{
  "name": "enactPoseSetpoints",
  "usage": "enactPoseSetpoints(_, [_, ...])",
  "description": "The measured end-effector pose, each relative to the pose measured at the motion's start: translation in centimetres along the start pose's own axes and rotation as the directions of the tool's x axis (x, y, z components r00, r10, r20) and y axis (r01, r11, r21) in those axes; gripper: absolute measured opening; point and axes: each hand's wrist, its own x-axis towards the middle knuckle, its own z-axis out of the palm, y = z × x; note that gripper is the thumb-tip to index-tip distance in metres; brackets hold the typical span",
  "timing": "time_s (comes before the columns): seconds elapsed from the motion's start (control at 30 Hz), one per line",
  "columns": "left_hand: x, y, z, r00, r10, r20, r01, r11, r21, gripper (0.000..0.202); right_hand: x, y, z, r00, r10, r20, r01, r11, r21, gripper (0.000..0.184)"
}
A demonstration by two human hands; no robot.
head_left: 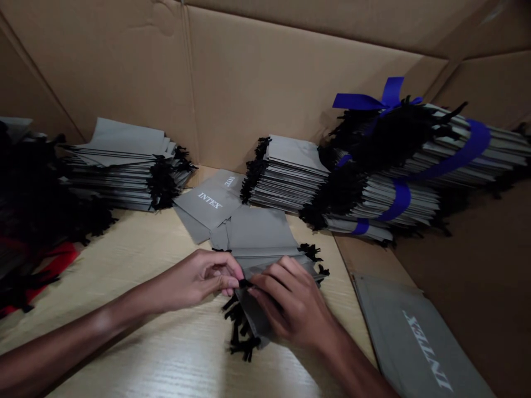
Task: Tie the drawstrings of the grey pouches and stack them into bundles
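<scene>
My left hand [205,278] and my right hand [290,301] meet over a grey drawstring pouch [254,320] lying on the light wooden table [136,249]. Both hands pinch the pouch's black cord at its near end, fingers closed on it. Black cord tassels [240,337] trail from the pouch toward me. Behind it lies a small pile of loose grey pouches [249,229], two of them printed INTEX [211,200].
A stack of grey pouches [124,166] sits at back left, another stack [286,174] at back centre. Bundles tied with blue ribbon [398,166] pile up at right. One INTEX pouch [415,342] lies at lower right. Cardboard walls [249,72] enclose the table. Something red [53,265] lies at left.
</scene>
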Motion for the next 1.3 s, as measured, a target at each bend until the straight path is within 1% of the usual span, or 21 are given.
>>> enactPoseSetpoints(0.07, [0.0,-0.2,-0.1,1.000,-0.007,0.023,0.008,1.000,-0.007,0.032,0.0,-0.1,-0.1,1.000,0.005,0.003,-0.005,1.000,-0.004,0.013])
enactPoseSetpoints(0.17, [-0.1,-0.3,-0.4,0.999,-0.006,0.045,0.003,0.998,0.063,0.034,0.1,-0.1,-0.1,1.000,0.011,-0.001,-0.011,1.000,-0.007,0.013])
enactPoseSetpoints(0.3, [-0.2,-0.3,-0.9,0.998,0.051,0.044,-0.058,0.983,0.176,0.038,0.1,0.1,0.2,1.000,-0.008,0.003,0.008,1.000,-0.001,0.011])
enactPoseSetpoints(0.4, [-0.2,-0.2,-1.1,0.996,0.081,0.034,-0.087,0.973,0.212,0.039,0.1,0.0,0.3,1.000,-0.019,0.009,0.019,1.000,-0.014,0.011])
enactPoseSetpoints(0.57, [-0.3,-0.1,-1.3,0.992,0.119,0.037,-0.124,0.957,0.261,0.039,0.1,-0.3,0.4,1.000,0.003,0.000,-0.003,1.000,-0.016,0.015])
enactPoseSetpoints(0.7, [-0.3,0.2,-1.1,0.992,0.122,-0.011,-0.113,0.949,0.295,0.041,0.1,-0.2,0.4,1.000,0.014,-0.001,-0.014,1.000,-0.028,0.016])
enactPoseSetpoints(0.77, [-0.4,0.2,-0.7,0.987,0.153,-0.055,-0.129,0.941,0.311,0.036,0.1,-0.2,0.5,0.999,0.029,-0.014,-0.029,0.999,-0.036,0.017])
enactPoseSetpoints(0.83, [-0.5,0.1,-0.2,0.976,0.201,-0.089,-0.165,0.938,0.306,0.029,0.1,-0.2,0.7,0.999,0.035,-0.027,-0.036,0.999,-0.039,0.018])
enactPoseSetpoints(0.9, [-0.4,-0.3,0.3,0.955,0.269,-0.123,-0.224,0.928,0.297,0.027,0.2,-0.3,1.0,0.999,0.025,-0.038,-0.027,0.998,-0.050,0.019])
enactPoseSetpoints(1.0, [-0.2,-0.9,1.0,0.900,0.399,-0.178,-0.333,0.890,0.313,0.011,0.3,-0.4,1.3,0.999,0.011,-0.046,-0.014,0.997,-0.081,0.025])
enactPoseSetpoints(1.03, [-0.2,-1.0,1.1,0.885,0.428,-0.183,-0.360,0.878,0.315,0.010,0.3,-0.4,1.3,0.999,0.008,-0.045,-0.012,0.996,-0.089,0.026])
enactPoseSetpoints(1.07, [-0.1,-1.0,1.2,0.880,0.440,-0.178,-0.374,0.874,0.310,0.012,0.4,-0.4,1.3,0.999,0.004,-0.041,-0.008,0.996,-0.093,0.028])
enactPoseSetpoints(1.13, [-0.1,-1.0,1.2,0.898,0.409,-0.161,-0.352,0.888,0.295,0.016,0.4,-0.4,1.2,0.999,-0.010,-0.033,0.007,0.996,-0.087,0.027])
enactPoseSetpoints(1.23, [-0.2,-0.8,1.2,0.947,0.291,-0.135,-0.247,0.930,0.272,0.024,0.3,-0.5,1.1,0.999,-0.035,-0.034,0.032,0.997,-0.069,0.021])
enactPoseSetpoints(1.3, [-0.2,-0.5,1.2,0.967,0.235,-0.099,-0.208,0.951,0.228,0.027,0.1,-0.7,1.1,0.997,-0.057,-0.043,0.055,0.997,-0.053,0.018])
